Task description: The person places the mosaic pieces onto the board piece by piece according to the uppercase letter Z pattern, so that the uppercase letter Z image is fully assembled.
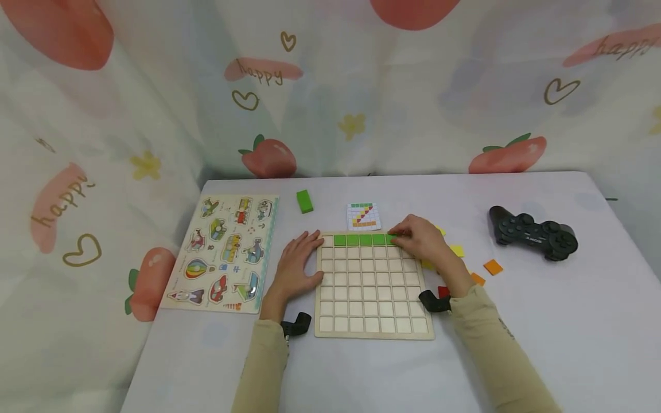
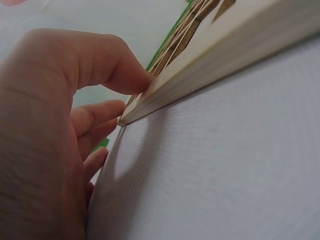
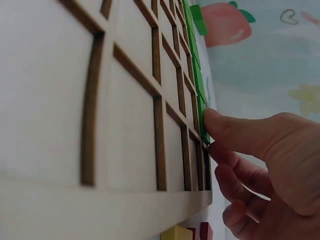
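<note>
Fingers spread, our left hand (image 1: 295, 264) touches the grid board (image 1: 374, 335) between the bench's (image 1: 387, 373) side edges, while our right hand (image 1: 420, 238) seemingly pinches the far row's rightmost green tile (image 3: 202, 120), probably light, stiff, best held edgewise.

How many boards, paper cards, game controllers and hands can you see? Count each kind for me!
Boards: 2, the grid board and the picture board
Paper card: 1
Game controller: 1
Hands: 2, left hand and right hand
Total: 6
</note>
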{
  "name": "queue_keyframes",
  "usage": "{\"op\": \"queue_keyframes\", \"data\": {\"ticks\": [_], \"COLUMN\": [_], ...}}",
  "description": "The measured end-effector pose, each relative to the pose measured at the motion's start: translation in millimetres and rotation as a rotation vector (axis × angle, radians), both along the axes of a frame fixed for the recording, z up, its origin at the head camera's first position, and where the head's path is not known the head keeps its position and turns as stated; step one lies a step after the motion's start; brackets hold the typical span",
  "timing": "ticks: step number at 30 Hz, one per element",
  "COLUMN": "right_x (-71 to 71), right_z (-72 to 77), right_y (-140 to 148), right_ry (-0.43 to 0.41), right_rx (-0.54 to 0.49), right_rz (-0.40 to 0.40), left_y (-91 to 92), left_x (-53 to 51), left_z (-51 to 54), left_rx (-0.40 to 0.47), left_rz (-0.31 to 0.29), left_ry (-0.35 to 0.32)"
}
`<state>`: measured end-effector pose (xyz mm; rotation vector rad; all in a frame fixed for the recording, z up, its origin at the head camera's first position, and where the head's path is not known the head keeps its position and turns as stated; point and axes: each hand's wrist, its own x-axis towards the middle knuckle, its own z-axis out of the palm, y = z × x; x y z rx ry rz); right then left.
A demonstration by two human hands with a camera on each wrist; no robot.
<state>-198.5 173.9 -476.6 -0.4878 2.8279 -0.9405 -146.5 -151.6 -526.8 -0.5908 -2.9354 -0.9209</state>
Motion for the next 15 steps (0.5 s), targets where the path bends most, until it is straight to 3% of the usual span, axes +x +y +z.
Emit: {"op": "queue_keyframes", "data": {"ticks": [5,8,12,15], "right_x": [6.0,11.8,19.3,19.2], "right_z": [5.4,8.4,12.2,10.4], "right_y": [-2,12,43,59], "right_ry": [0.027,0.023,-0.033,-0.116], "right_rx": [0.019,-0.024,0.001,0.047], "right_rz": [-0.065,-0.179,-0.357,-0.374], "left_y": [-1.9,-0.8,1.7,2.0], "left_x": [3.1,2.5,0.9,0.7], "left_z": [0.4,0.5,1.1,1.6], "left_rx": [0.007,0.021,0.030,0.020], "left_rz": [0.013,0.005,-0.016,-0.010], "left_ry": [0.015,0.026,0.029,0.023]}}
